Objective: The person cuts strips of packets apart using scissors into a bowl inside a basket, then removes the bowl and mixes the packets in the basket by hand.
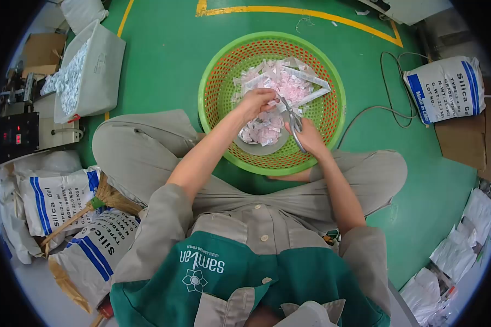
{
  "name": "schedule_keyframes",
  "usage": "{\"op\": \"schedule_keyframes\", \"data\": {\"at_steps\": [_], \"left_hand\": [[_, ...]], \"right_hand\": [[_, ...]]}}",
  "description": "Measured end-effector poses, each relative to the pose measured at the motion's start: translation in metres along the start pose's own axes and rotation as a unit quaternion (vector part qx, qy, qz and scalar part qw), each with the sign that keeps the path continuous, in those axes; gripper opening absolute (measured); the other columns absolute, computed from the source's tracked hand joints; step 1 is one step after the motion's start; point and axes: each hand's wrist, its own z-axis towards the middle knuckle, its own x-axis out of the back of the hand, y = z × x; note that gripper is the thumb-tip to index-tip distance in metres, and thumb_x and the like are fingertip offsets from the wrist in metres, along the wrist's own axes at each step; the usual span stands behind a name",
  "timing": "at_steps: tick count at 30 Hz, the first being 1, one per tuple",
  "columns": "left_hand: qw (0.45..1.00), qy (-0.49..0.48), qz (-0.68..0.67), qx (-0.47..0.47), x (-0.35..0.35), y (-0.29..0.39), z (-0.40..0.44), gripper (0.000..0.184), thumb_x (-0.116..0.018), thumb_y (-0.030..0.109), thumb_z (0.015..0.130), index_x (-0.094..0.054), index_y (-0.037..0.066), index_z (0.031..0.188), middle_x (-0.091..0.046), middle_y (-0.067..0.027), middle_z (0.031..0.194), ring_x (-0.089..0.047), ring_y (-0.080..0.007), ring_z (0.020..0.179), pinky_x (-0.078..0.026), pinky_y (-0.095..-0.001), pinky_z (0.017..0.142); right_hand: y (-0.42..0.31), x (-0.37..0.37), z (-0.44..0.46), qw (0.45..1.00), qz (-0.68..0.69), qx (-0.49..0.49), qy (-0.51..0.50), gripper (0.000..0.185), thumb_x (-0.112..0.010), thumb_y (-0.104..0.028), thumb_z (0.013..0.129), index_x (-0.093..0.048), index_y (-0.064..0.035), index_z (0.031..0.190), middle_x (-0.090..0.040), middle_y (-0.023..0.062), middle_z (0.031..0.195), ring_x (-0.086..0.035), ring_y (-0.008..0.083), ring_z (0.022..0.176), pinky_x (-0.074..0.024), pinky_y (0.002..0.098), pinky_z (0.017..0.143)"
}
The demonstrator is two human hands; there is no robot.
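A green plastic basket point(211, 126) with a red inner layer showing through its holes stands before my crossed legs. Inside it lies a heap of small pink-and-white sachets point(292, 90), some joined in strips. Over the basket, my right hand point(307, 136) grips metal scissors point(294, 121), whose blades point toward my left hand point(258, 102). The left fingers are pinched together at the end of a sachet strip point(313, 96), right beside the blade tips. Below the hands, more sachets rest in a shallow greyish bowl point(271, 147) inside the basket.
A white bin point(105, 76) full of sachets stands at the upper left. Silica gel sacks point(60, 199) and a broom point(106, 199) lie at my left. Another silica gel sack point(447, 90) sits on a cardboard box point(463, 136) at right, near a cable point(384, 106).
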Motion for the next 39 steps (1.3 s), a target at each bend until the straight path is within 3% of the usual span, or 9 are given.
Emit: {"op": "schedule_keyframes", "data": {"at_steps": [7, 10, 13, 16, 20, 23, 27, 35, 39], "left_hand": [[0.985, 0.068, 0.121, -0.103, -0.005, -0.009, 0.005, 0.041, -0.066, 0.020, 0.084, -0.053, -0.001, 0.117, -0.060, -0.0129, 0.114, -0.062, -0.0221, 0.100, -0.051, -0.0330, 0.078], [0.834, 0.136, 0.460, -0.273, 0.006, -0.028, 0.008, 0.044, -0.071, 0.018, 0.076, -0.055, 0.002, 0.114, -0.062, -0.0140, 0.106, -0.059, -0.0287, 0.103, -0.049, -0.0413, 0.081], [0.720, -0.027, 0.640, -0.267, 0.018, -0.060, 0.004, 0.053, -0.068, 0.015, 0.072, -0.053, 0.007, 0.122, -0.057, -0.0134, 0.115, -0.055, -0.0297, 0.107, -0.046, -0.0374, 0.089], [0.594, -0.114, 0.713, -0.354, 0.024, -0.104, -0.012, 0.047, -0.065, 0.016, 0.073, -0.055, 0.010, 0.119, -0.053, -0.0114, 0.119, -0.052, -0.0299, 0.108, -0.045, -0.0387, 0.091], [0.465, -0.067, 0.835, -0.286, 0.034, -0.111, -0.028, 0.032, -0.052, 0.022, 0.085, -0.056, 0.013, 0.116, -0.050, -0.0101, 0.120, -0.052, -0.0300, 0.110, -0.050, -0.0433, 0.079], [0.504, -0.069, 0.830, -0.230, 0.046, -0.104, -0.020, 0.028, -0.048, 0.020, 0.088, -0.058, 0.013, 0.112, -0.055, -0.0119, 0.112, -0.056, -0.0316, 0.104, -0.051, -0.0431, 0.076], [0.734, -0.007, 0.670, -0.114, 0.049, -0.086, -0.010, 0.036, -0.061, 0.022, 0.077, -0.062, 0.004, 0.108, -0.064, -0.0207, 0.100, -0.061, -0.0394, 0.089, -0.050, -0.0418, 0.079], [0.971, 0.017, 0.238, 0.029, 0.047, -0.054, 0.008, 0.034, -0.064, 0.017, 0.085, -0.058, 0.009, 0.118, -0.062, -0.0051, 0.103, -0.061, -0.0174, 0.087, -0.053, -0.0317, 0.074], [0.978, -0.026, 0.203, 0.033, 0.037, -0.027, 0.000, 0.041, -0.065, 0.017, 0.086, -0.053, 0.009, 0.124, -0.062, -0.0029, 0.103, -0.059, -0.0137, 0.080, -0.053, -0.0305, 0.068]], "right_hand": [[-0.005, 0.010, 0.004, 0.997, -0.037, -0.065, 0.013, 0.069, -0.056, -0.062, 0.079, -0.064, 0.0063, 0.074, -0.061, 0.0259, 0.069, -0.061, 0.0401, 0.068, -0.0470, 0.0455, 0.068], [0.000, 0.011, 0.003, 0.997, 0.019, -0.064, 0.045, 0.070, -0.055, -0.063, 0.079, -0.062, 0.0060, 0.073, -0.061, 0.0264, 0.072, -0.061, 0.0402, 0.072, -0.0466, 0.0456, 0.070], [0.008, 0.007, 0.008, 0.997, 0.029, -0.046, 0.052, 0.072, -0.055, -0.065, 0.079, -0.061, 0.0061, 0.075, -0.060, 0.0268, 0.075, -0.061, 0.0404, 0.076, -0.0467, 0.0456, 0.071], [0.013, 0.002, 0.008, 0.998, -0.007, -0.037, 0.059, 0.074, -0.054, -0.067, 0.078, -0.061, 0.0065, 0.083, -0.060, 0.0285, 0.084, -0.060, 0.0415, 0.082, -0.0463, 0.0460, 0.073], [0.018, -0.004, 0.005, 0.997, -0.023, -0.029, 0.062, 0.071, -0.052, -0.064, 0.081, -0.058, 0.0066, 0.081, -0.058, 0.0252, 0.082, -0.060, 0.0372, 0.077, -0.0452, 0.0439, 0.071], [0.023, -0.005, 0.010, 0.998, -0.021, -0.039, 0.036, 0.071, -0.053, -0.064, 0.081, -0.058, 0.0064, 0.082, -0.058, 0.0247, 0.081, -0.059, 0.0364, 0.075, -0.0453, 0.0429, 0.070], [0.020, -0.005, 0.007, 0.998, -0.016, -0.036, 0.058, 0.070, -0.054, -0.064, 0.080, -0.058, 0.0058, 0.080, -0.058, 0.0237, 0.079, -0.059, 0.0350, 0.073, -0.0454, 0.0419, 0.069], [0.003, 0.008, -0.003, 0.998, -0.016, -0.052, -0.004, 0.070, -0.055, -0.064, 0.080, -0.060, 0.0060, 0.082, -0.059, 0.0230, 0.076, -0.060, 0.0352, 0.073, -0.0453, 0.0419, 0.068], [0.021, -0.005, 0.003, 0.999, -0.026, -0.025, -0.010, 0.069, -0.054, -0.064, 0.080, -0.061, 0.0048, 0.082, -0.060, 0.0229, 0.076, -0.061, 0.0354, 0.074, -0.0455, 0.0421, 0.069]]}}
